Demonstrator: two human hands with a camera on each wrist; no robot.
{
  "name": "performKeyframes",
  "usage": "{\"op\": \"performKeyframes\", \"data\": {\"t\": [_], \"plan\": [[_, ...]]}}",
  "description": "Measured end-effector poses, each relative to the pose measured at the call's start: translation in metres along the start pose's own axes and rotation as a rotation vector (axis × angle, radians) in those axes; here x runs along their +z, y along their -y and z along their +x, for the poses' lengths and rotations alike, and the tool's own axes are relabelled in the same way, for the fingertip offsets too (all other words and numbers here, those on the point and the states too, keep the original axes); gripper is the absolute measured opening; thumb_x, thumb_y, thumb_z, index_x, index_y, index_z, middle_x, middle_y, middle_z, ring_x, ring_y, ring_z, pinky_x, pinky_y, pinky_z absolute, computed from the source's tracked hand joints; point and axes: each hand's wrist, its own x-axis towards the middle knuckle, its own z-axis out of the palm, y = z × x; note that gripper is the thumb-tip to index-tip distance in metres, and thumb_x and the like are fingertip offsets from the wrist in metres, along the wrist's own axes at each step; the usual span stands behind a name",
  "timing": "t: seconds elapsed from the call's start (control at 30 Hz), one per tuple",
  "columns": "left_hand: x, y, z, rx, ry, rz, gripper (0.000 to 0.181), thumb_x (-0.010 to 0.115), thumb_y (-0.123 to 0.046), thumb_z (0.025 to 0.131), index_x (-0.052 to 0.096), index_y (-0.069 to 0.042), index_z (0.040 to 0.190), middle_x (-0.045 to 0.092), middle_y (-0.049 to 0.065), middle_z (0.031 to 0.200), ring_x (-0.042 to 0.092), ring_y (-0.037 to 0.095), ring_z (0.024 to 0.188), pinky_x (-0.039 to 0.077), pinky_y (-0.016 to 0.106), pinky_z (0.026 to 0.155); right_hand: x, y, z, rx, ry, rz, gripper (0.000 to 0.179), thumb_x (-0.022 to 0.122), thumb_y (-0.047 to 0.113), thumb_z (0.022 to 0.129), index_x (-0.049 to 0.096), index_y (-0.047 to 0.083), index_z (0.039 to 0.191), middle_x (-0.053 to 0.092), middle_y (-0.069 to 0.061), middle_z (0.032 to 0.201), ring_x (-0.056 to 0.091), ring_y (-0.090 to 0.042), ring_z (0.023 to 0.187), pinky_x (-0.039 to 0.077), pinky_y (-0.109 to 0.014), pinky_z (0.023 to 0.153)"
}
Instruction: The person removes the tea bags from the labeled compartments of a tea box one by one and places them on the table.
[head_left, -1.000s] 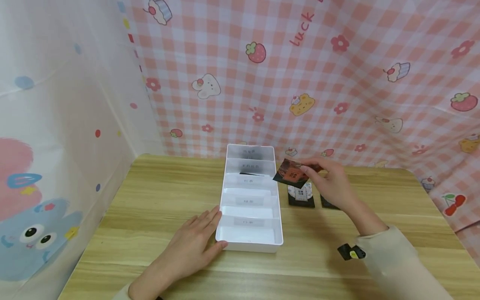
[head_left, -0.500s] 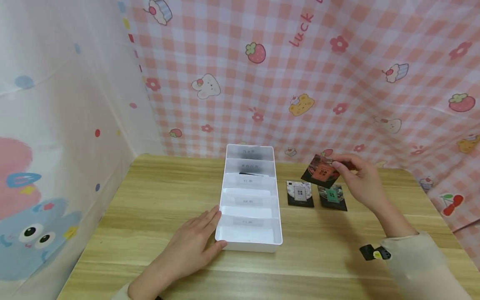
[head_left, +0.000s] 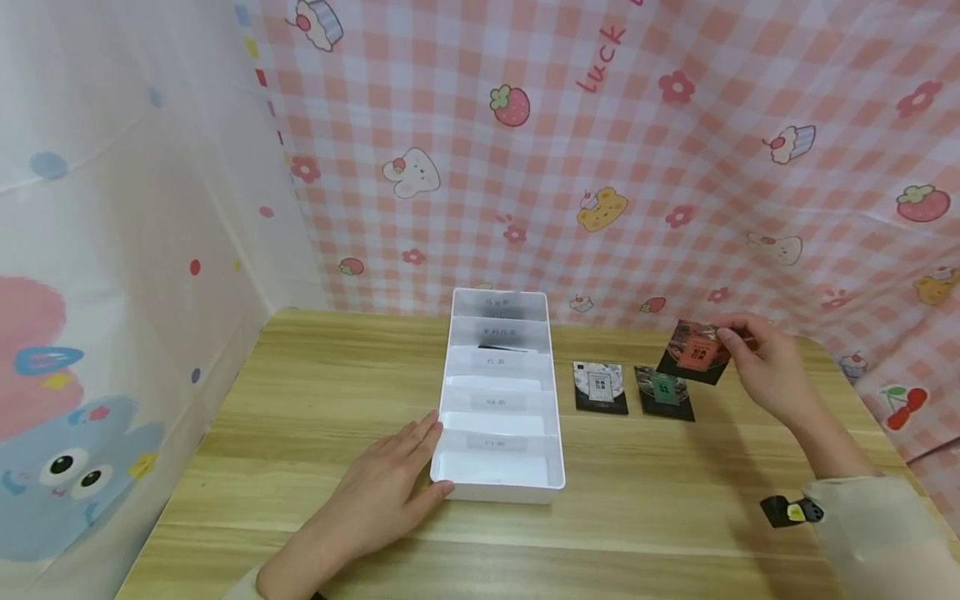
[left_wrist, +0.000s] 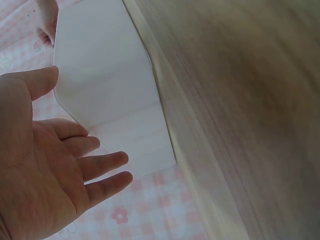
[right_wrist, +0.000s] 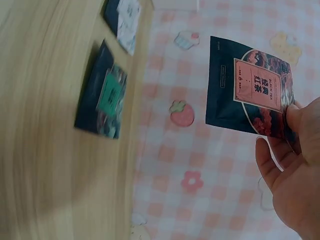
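My right hand [head_left: 772, 371] pinches a black tea sachet with a red label [right_wrist: 252, 87] by one edge, held up over the right part of the table. Just left of it in the head view lies a tea sachet with a green label [head_left: 664, 393], and beyond that one with a white label [head_left: 600, 387], both flat on the wood. At the left, my left hand [head_left: 386, 483] rests with straight fingers against the near left corner of a long white divided box [head_left: 498, 496]. In the left wrist view its fingers are spread along the box's wall [left_wrist: 100, 75].
The box has several labelled compartments in a row; a dark edge [head_left: 502, 348] shows in one toward the back. The wooden table [head_left: 337, 367] ends at a pink checked cloth [head_left: 465, 208] behind, with a white printed curtain [head_left: 150, 250] on the left.
My right hand has carried the red-labelled tea sachet rightward, away from the box and past the green-labelled one, uncovering it. My left hand and the box have stayed in place.
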Motion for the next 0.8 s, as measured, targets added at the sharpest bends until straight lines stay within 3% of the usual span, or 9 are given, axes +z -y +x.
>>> {"op": "performKeyframes", "data": {"t": [0.5,0.8], "plan": [[0.0,0.001,0.0,0.0,0.005,0.002,0.075,0.065,-0.048,0.103,0.046,0.002,0.155,0.039,0.013,0.166,0.047,0.038,0.145,0.042,0.058,0.114,-0.007,-0.041,-0.005,0.043,0.086,0.025,0.017,0.047,-0.002,0.109,0.061,-0.011,0.113,0.062,-0.02,0.093,0.056,0.003,0.076,0.049,-0.013,0.059],[0.0,0.001,0.0,-0.002,0.012,-0.006,0.075,0.064,-0.048,0.103,0.046,0.002,0.156,0.039,0.013,0.165,0.047,0.039,0.145,0.042,0.059,0.114,-0.01,-0.064,-0.01,0.119,0.178,-0.009,0.021,0.04,0.001,0.112,0.057,-0.012,0.111,0.061,-0.02,0.092,0.058,-0.001,0.074,0.052,-0.018,0.06]]}}
